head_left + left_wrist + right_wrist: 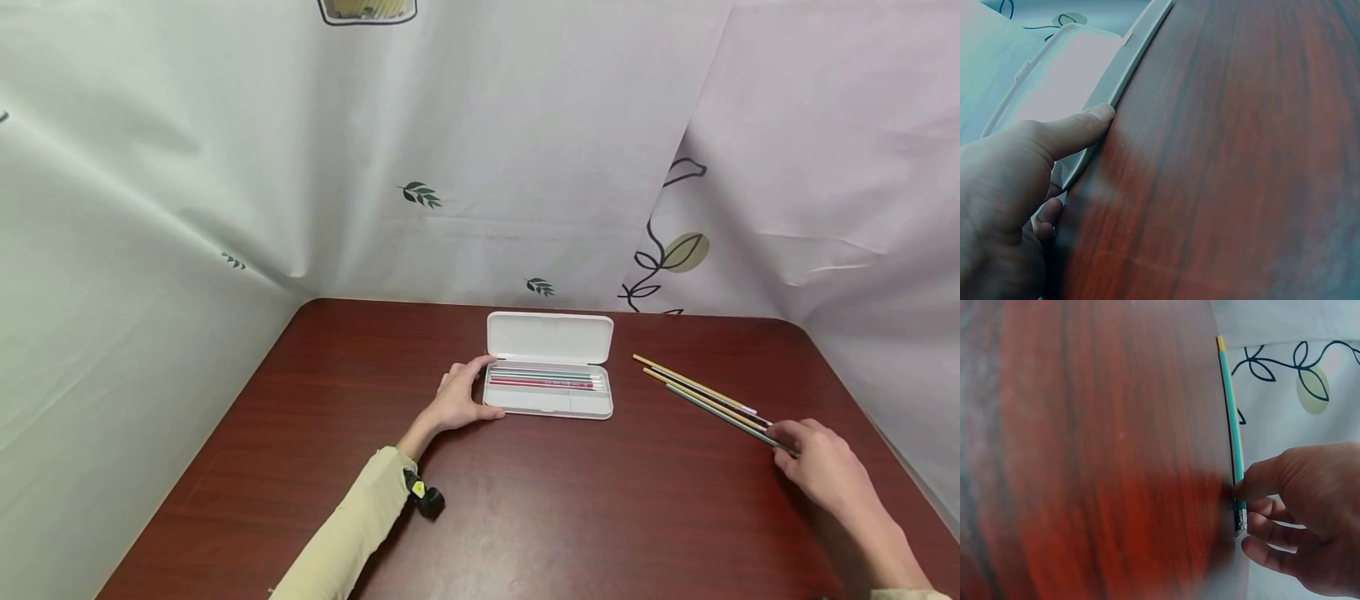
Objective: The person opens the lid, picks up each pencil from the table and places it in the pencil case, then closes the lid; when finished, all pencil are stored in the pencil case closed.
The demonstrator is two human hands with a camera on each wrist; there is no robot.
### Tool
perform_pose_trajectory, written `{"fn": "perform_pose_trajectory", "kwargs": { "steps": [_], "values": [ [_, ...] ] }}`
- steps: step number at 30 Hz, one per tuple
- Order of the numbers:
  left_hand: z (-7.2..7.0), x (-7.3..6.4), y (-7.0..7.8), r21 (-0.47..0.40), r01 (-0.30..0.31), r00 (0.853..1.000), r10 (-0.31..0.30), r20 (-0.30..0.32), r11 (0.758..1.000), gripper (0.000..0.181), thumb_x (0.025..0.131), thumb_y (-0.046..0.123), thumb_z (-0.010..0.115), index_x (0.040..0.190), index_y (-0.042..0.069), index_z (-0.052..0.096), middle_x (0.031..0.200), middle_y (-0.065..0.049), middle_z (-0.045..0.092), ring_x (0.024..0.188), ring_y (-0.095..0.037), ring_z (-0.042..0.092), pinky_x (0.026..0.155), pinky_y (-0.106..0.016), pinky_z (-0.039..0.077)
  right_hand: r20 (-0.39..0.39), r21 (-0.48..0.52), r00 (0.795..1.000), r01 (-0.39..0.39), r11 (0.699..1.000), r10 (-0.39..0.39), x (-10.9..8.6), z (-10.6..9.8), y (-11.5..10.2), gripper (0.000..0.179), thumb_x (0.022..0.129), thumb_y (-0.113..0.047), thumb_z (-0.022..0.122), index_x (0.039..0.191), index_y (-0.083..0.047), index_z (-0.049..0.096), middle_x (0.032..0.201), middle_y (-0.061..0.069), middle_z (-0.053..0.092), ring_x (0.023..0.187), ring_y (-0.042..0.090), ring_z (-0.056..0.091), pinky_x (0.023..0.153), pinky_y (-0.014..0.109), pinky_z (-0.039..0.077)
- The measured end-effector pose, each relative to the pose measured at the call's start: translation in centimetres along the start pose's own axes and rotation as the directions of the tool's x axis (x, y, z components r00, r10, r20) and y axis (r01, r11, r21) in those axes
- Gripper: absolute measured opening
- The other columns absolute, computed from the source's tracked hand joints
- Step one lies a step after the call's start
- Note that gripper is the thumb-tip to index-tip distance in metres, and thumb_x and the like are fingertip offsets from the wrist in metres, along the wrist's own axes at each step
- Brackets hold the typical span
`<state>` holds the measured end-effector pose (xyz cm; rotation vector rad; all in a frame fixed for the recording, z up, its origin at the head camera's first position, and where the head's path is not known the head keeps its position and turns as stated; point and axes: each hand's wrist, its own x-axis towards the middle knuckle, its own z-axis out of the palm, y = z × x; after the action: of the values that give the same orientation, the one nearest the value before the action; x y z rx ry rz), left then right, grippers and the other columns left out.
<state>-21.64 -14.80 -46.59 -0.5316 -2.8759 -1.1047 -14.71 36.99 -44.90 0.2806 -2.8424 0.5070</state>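
Note:
A white pencil case (552,403) stands with its lid (550,337) raised at the back. Several pink and teal pencils (542,379) lie side by side in its rear part. My left hand (455,400) grips the case's left end, thumb along the front edge and fingers toward the back corner. At the right, my right hand (825,467) pinches a green pencil (1232,419) near its metal-banded eraser end, thumb on one side and fingers on the other. Beside that pencil lie several yellow and dark pencils (701,388), slanting from the hand toward the case.
The dark red wooden table (555,508) has rounded back corners. White sheeting (510,158) with leaf drawings hangs behind it and along both sides. A black strap with a small device (426,493) sits on the left wrist over the pale sleeve (352,525).

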Motion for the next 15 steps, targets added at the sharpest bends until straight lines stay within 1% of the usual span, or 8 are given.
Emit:
{"fn": "perform_pose_trajectory", "kwargs": {
  "steps": [6,10,15],
  "values": [
    [-0.01,0.01,0.03,0.0,0.003,1.0,-0.003,0.005,1.0,0.091,0.072,0.032,0.091,0.149,0.015,0.045,0.12,-0.012,0.059,0.113,-0.028,0.043,0.093,-0.048,0.033,0.008,-0.016,1.0,0.022,1.0,-0.022,0.23,-0.09,-0.05,0.021,0.072,0.007,0.073,0.093,0.003,0.068,0.086,0.018,0.06,0.068,0.028,0.055,0.057,0.051,0.043],
    [0.0,0.03,-0.01,0.005,0.0,1.0,0.0,0.008,1.0,0.091,0.072,0.033,0.091,0.149,0.015,0.045,0.12,-0.012,0.059,0.113,-0.028,0.043,0.093,-0.048,0.032,0.016,-0.022,0.999,0.028,0.999,-0.028,0.34,-0.02,0.0,0.021,0.072,0.007,0.073,0.091,0.002,0.068,0.084,0.015,0.059,0.066,0.025,0.053,0.056,0.048,0.041],
    [0.01,0.0,-0.04,0.001,0.001,1.0,-0.001,0.007,1.0,0.091,0.072,0.032,0.091,0.149,0.015,0.045,0.119,-0.012,0.059,0.113,-0.028,0.043,0.093,-0.048,0.032,0.029,-0.025,0.999,0.042,0.999,-0.041,0.52,0.04,0.07,0.021,0.072,0.008,0.073,0.091,0.002,0.067,0.083,0.014,0.058,0.066,0.024,0.052,0.057,0.048,0.042]
  ]
}}
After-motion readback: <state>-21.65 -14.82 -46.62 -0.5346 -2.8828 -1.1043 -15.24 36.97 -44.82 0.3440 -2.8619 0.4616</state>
